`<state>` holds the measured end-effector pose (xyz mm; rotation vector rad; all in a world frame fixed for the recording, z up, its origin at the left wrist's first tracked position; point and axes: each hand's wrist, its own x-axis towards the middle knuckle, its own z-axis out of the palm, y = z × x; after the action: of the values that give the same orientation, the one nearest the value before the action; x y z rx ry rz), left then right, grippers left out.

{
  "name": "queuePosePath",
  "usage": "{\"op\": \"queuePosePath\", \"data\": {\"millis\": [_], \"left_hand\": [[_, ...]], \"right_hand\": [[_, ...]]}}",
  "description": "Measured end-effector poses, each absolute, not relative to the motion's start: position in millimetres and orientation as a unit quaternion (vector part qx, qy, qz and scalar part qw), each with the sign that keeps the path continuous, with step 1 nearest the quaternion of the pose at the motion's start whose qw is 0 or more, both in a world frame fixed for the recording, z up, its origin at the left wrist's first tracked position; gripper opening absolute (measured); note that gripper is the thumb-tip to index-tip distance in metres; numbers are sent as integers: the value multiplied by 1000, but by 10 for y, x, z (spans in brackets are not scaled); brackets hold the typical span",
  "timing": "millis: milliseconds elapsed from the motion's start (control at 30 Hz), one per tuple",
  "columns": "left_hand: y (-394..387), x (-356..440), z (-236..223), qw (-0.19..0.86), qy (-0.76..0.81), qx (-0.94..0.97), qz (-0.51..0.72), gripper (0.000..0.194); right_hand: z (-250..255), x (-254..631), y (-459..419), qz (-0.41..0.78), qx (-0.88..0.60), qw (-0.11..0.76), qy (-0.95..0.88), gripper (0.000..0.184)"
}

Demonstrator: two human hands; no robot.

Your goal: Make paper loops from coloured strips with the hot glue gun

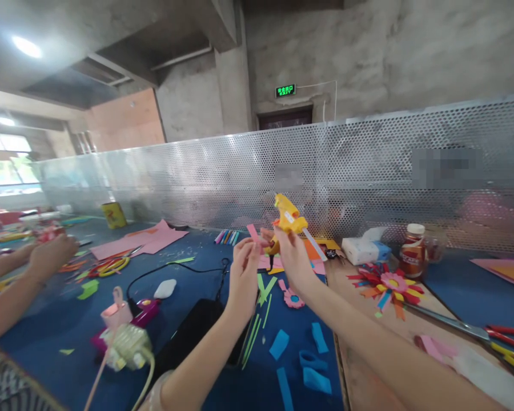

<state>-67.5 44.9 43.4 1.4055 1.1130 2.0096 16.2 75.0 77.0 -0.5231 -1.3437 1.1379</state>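
My right hand (292,256) is raised above the blue table and grips a yellow glue gun (288,217), with a glue stick poking out of its back. My left hand (242,268) is held up beside it, fingers pinched on a small pink paper strip (253,233) next to the gun. Below the hands lie green paper strips (261,311), a small pink paper flower (292,298) and blue paper pieces (308,359).
A multicolour paper flower (389,285), a brown bottle (412,250) and a tissue pack (365,249) stand to the right. Scissors (475,334) lie at far right. A power strip (128,345), black cable and black case sit front left. Another person's hands (47,257) work at the left. A perforated metal screen (368,171) closes the back.
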Motion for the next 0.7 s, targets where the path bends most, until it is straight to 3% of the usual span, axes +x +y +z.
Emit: {"op": "queuePosePath", "data": {"millis": [367,500,700], "left_hand": [[630,-1199,389,323,439,470,695,30],[639,-1225,382,325,472,472,670,25],[727,-1342,331,307,509,469,653,34]], "right_hand": [[756,539,731,430,-271,547,-665,14],[632,535,813,433,-298,509,-682,21],[562,688,985,411,-348,428,-726,17]]}}
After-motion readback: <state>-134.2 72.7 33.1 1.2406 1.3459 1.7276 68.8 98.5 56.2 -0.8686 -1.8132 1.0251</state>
